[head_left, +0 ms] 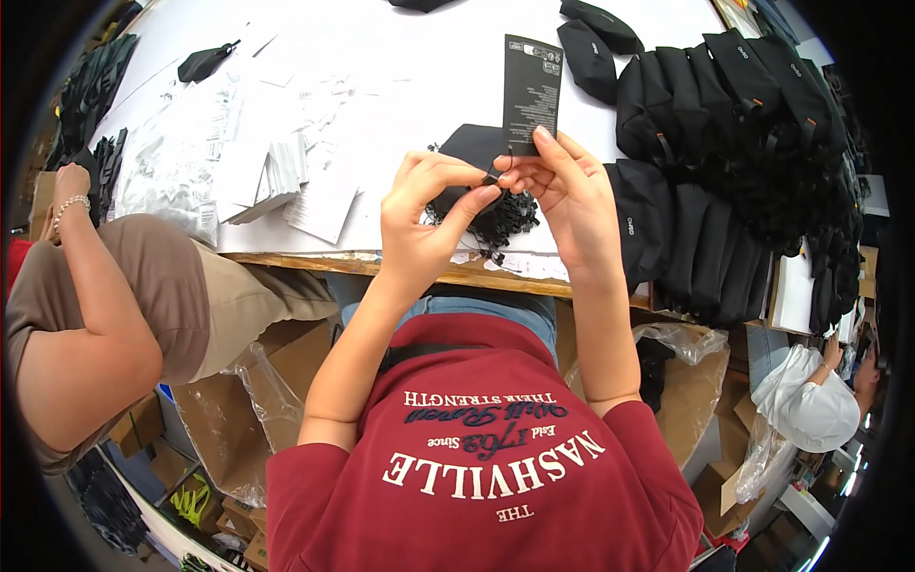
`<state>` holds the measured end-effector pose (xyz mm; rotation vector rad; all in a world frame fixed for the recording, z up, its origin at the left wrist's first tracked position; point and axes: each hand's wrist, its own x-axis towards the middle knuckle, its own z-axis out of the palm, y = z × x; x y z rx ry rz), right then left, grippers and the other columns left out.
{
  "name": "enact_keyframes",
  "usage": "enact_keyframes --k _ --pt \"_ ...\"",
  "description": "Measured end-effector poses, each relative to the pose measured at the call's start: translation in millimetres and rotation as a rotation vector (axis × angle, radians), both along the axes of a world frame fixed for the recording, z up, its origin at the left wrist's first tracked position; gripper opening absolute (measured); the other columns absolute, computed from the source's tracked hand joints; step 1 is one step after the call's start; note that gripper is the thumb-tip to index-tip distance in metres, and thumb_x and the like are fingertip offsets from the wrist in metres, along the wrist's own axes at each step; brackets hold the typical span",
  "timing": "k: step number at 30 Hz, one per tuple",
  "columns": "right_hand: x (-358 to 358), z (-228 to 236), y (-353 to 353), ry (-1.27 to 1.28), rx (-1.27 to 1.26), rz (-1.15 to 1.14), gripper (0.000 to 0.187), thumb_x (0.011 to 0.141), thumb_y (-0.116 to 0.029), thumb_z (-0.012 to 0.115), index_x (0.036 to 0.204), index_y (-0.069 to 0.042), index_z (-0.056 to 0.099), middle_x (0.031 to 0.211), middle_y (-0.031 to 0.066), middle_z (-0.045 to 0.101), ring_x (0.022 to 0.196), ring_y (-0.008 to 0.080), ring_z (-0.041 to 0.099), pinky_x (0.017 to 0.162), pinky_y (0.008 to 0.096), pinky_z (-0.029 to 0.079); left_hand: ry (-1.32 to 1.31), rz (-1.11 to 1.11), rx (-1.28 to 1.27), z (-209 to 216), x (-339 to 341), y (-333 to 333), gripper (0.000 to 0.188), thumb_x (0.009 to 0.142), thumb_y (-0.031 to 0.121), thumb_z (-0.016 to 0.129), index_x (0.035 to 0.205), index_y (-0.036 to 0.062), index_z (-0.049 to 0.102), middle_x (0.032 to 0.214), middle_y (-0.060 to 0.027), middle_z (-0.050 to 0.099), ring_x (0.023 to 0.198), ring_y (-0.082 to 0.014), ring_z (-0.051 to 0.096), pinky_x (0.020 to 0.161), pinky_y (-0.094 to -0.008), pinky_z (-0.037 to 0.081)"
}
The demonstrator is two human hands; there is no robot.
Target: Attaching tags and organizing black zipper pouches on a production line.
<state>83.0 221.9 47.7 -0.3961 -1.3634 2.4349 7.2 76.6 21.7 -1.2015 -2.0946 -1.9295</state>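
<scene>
My right hand (pixel 577 195) holds a black hang tag (pixel 530 100) upright by its lower end, with pale print on the side turned to me. A thin black tag string (pixel 492 178) hangs from that end. Thumb and forefinger of my left hand (pixel 424 210) pinch this string, close beside the right fingertips. Behind and below both hands lies a tangled heap of black strings (pixel 500 227) near the table edge. A flat black fabric piece (pixel 469 143) is partly hidden behind my left fingers.
Stacks of black pouches (pixel 677 95) fill the table's right side. White paper slips (pixel 276 181) and clear plastic bags (pixel 176 162) lie to the left. A co-worker's arm (pixel 105 286) is close on my left; another person (pixel 810 396) is far right. Cardboard boxes (pixel 229 419) stand below the table.
</scene>
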Motion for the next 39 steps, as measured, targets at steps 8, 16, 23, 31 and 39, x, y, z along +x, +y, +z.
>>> enact_keyframes --k 8,16,23,31,39 --pt "9.7 2.8 -3.0 0.013 -0.002 0.002 0.027 0.096 -0.023 0.053 0.100 0.002 0.064 0.085 0.0157 0.069 0.069 0.0140 0.065 0.067 0.0237 0.051 -0.339 -0.150 0.076 13.3 7.6 -10.8 0.006 0.078 0.004 0.071 0.082 0.0014 0.068 0.081 -0.0040 0.066 0.079 -0.0142 0.053 0.074 -0.0270 0.042" --pt "12.2 1.3 -6.0 0.013 -0.024 -0.007 0.027 0.096 -0.022 0.052 0.099 0.002 0.063 0.084 0.0151 0.069 0.068 0.0147 0.065 0.066 0.0235 0.051 -0.683 -0.236 0.106 21.0 11.6 -13.2 0.010 0.087 0.009 0.065 0.092 0.0005 0.065 0.084 -0.0008 0.062 0.078 -0.0072 0.050 0.072 -0.0232 0.040" --pt "12.2 0.8 -7.4 0.020 -0.027 0.005 0.026 0.096 -0.022 0.052 0.097 0.002 0.061 0.081 0.0140 0.068 0.069 0.0154 0.066 0.067 0.0242 0.052 -0.630 -0.312 -0.112 20.6 5.6 -14.9 0.015 0.087 0.013 0.066 0.094 -0.0009 0.063 0.084 -0.0011 0.062 0.078 -0.0070 0.052 0.074 -0.0231 0.042" --pt "13.5 -2.4 -7.2 -0.009 0.047 -0.016 0.025 0.096 -0.023 0.052 0.097 0.000 0.062 0.080 0.0122 0.068 0.069 0.0125 0.063 0.067 0.0230 0.049 -0.714 -0.374 -0.073 19.4 3.6 -21.4 0.012 0.084 0.010 0.068 0.090 -0.0011 0.067 0.084 -0.0023 0.063 0.079 -0.0078 0.054 0.074 -0.0227 0.043" --pt "26.8 -3.1 -28.8 -0.036 0.319 -0.033 0.022 0.086 -0.015 0.068 0.101 0.000 0.062 0.086 0.0038 0.066 0.075 0.0071 0.059 0.069 0.0204 0.045 -0.683 -0.241 -0.044 24.5 10.3 -19.5 0.010 0.084 0.008 0.068 0.088 -0.0009 0.068 0.079 -0.0011 0.063 0.076 -0.0066 0.054 0.070 -0.0229 0.042"
